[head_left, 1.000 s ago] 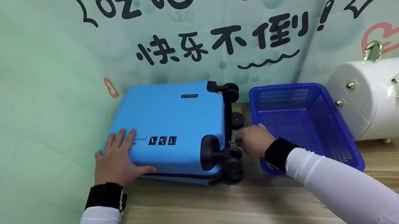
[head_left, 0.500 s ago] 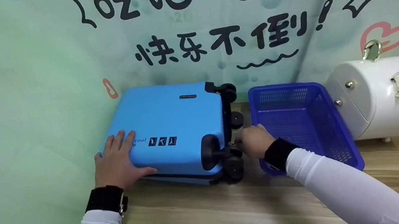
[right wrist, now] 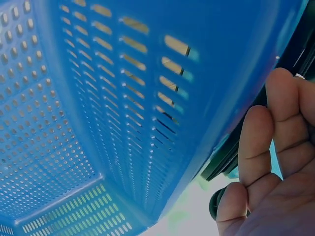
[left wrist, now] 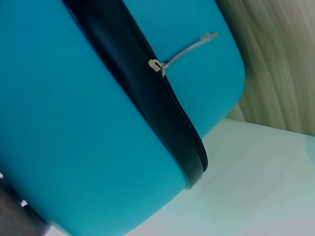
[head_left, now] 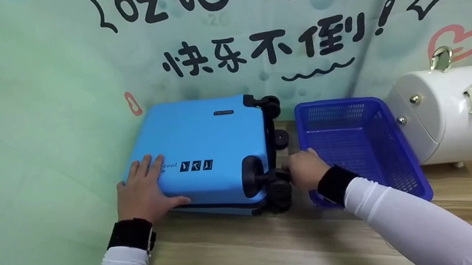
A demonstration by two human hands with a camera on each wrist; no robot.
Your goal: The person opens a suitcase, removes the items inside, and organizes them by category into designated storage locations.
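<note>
A light blue hard-shell suitcase [head_left: 201, 136] lies on its side, its black wheels [head_left: 279, 189] facing right. My left hand [head_left: 141, 195] rests spread on its top near the front left corner, thumb along the front edge. At the wheel end, my right hand [head_left: 308, 169] has its fingers curled beside the near wheel. In the right wrist view, thumb and index finger pinch a small light zipper pull [right wrist: 299, 75] at the dark seam. The left wrist view shows another zipper pull [left wrist: 156, 65] with a cord on the suitcase's black zipper band [left wrist: 138, 93].
A blue perforated plastic basket [head_left: 351, 146] stands just right of my right hand, under the forearm. Beyond it is a white rounded container [head_left: 462, 113] with metal knobs. A printed wall cloth [head_left: 231, 84] borders the wooden surface [head_left: 231, 251] behind and at left.
The suitcase's near, wheeled end has shifted slightly to the right. Both hands have moved a little to the right with it, keeping their places.
</note>
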